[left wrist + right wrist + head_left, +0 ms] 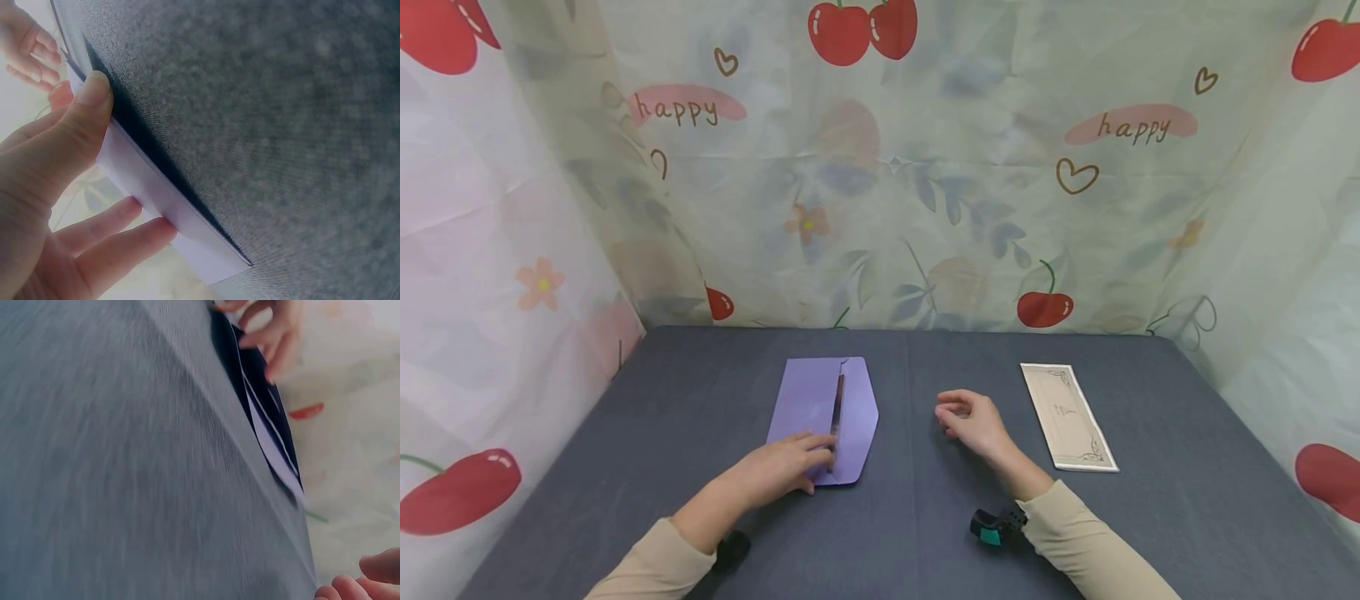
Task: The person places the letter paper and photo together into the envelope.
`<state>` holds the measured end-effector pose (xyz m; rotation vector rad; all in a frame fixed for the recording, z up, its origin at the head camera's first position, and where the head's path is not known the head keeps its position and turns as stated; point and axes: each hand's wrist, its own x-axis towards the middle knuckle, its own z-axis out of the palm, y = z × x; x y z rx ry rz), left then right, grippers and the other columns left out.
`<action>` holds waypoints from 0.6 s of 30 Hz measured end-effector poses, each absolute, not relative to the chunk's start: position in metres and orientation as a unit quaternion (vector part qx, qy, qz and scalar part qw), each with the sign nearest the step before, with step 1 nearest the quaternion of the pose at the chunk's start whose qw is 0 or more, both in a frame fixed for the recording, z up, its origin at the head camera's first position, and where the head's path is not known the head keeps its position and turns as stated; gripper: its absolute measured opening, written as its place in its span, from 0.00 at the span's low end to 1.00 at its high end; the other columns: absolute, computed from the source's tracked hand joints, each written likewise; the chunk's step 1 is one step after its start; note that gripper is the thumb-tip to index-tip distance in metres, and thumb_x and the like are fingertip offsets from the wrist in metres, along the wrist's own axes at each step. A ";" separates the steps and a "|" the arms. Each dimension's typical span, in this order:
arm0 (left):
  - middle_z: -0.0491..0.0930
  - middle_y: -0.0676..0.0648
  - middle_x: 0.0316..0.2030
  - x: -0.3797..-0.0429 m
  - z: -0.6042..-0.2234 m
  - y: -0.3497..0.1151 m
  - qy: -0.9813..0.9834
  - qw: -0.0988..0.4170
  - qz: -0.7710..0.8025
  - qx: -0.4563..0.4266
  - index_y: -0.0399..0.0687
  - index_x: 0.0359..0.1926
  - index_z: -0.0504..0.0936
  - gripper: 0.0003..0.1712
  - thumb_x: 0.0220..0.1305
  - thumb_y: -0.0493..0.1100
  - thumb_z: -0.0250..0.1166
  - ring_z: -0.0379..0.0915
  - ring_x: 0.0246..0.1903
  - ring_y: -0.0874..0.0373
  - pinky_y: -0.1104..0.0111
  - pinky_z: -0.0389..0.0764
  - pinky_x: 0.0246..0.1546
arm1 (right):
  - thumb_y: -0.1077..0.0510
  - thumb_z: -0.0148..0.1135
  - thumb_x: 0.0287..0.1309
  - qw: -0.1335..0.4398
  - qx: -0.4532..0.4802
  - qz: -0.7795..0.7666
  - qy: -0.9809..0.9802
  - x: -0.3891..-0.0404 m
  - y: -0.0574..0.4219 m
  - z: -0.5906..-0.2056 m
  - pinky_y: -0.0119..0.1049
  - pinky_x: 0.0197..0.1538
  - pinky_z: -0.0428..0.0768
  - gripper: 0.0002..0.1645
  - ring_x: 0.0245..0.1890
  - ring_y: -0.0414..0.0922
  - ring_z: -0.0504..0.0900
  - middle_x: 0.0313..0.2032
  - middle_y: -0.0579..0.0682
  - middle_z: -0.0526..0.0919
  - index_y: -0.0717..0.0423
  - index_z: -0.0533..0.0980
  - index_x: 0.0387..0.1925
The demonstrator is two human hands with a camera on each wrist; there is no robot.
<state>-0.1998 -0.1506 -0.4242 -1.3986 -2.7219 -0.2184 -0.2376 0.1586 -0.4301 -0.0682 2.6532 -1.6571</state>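
Observation:
A purple envelope [805,392] lies on the table with its flap [859,417] spread out to the right. A dark gap [839,396] shows along its mouth. My left hand [782,468] rests on the near part of the envelope, its fingers over the body near the gap. In the left wrist view the thumb [94,94] is at the envelope's edge, and two fingertips touch its purple face [187,231]. My right hand [973,423] hovers right of the envelope, fingers loosely curled around nothing. In the right wrist view only some right fingertips [350,589] show.
A cream card [1060,417] with a dark ornamental border lies to the right of my right hand. A black and teal device [996,527] sits at my right wrist. The dark grey table [910,533] ends at a printed curtain [895,250] behind.

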 end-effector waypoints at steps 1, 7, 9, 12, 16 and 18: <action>0.75 0.43 0.55 -0.200 -0.424 -0.151 -0.887 0.036 -0.071 -0.455 0.50 0.42 0.77 0.19 0.46 0.40 0.71 0.74 0.52 0.47 0.62 0.77 0.48 | 0.64 0.59 0.57 0.005 -0.021 -0.526 0.850 -0.237 0.164 -0.430 0.36 0.34 0.83 0.18 0.34 0.48 0.85 0.40 0.64 0.83 0.68 0.75 0.49; 0.75 0.43 0.56 -0.200 -0.424 -0.151 -0.890 0.027 -0.072 -0.449 0.51 0.42 0.76 0.19 0.46 0.39 0.71 0.73 0.54 0.45 0.59 0.76 0.50 | 0.62 0.57 0.59 0.001 -0.016 -0.505 0.863 -0.236 0.197 -0.427 0.35 0.36 0.83 0.21 0.38 0.50 0.85 0.44 0.66 0.81 0.69 0.72 0.53; 0.75 0.43 0.56 -0.200 -0.424 -0.151 -0.891 0.023 -0.074 -0.447 0.51 0.42 0.76 0.19 0.47 0.39 0.70 0.73 0.55 0.44 0.58 0.76 0.51 | 0.62 0.56 0.60 -0.005 -0.010 -0.495 0.869 -0.235 0.206 -0.427 0.34 0.36 0.83 0.21 0.39 0.51 0.85 0.45 0.66 0.81 0.69 0.71 0.54; 0.75 0.43 0.57 -0.200 -0.424 -0.151 -0.891 0.021 -0.077 -0.446 0.51 0.42 0.76 0.19 0.47 0.39 0.70 0.72 0.55 0.44 0.57 0.76 0.52 | 0.62 0.56 0.60 -0.018 0.002 -0.487 0.873 -0.234 0.219 -0.427 0.32 0.36 0.83 0.22 0.39 0.50 0.85 0.47 0.67 0.80 0.69 0.71 0.54; 0.75 0.43 0.57 -0.200 -0.424 -0.151 -0.891 0.020 -0.078 -0.447 0.51 0.42 0.76 0.19 0.47 0.39 0.70 0.73 0.55 0.44 0.57 0.76 0.52 | 0.62 0.56 0.60 -0.035 0.025 -0.480 0.876 -0.233 0.236 -0.424 0.31 0.37 0.83 0.23 0.39 0.46 0.84 0.48 0.69 0.79 0.69 0.70 0.55; 0.74 0.43 0.57 -0.200 -0.424 -0.151 -0.892 0.018 -0.078 -0.445 0.51 0.42 0.76 0.19 0.47 0.39 0.70 0.72 0.55 0.44 0.57 0.76 0.51 | 0.61 0.56 0.60 -0.044 0.035 -0.477 0.877 -0.232 0.246 -0.424 0.31 0.37 0.83 0.23 0.38 0.44 0.84 0.49 0.69 0.78 0.70 0.69 0.55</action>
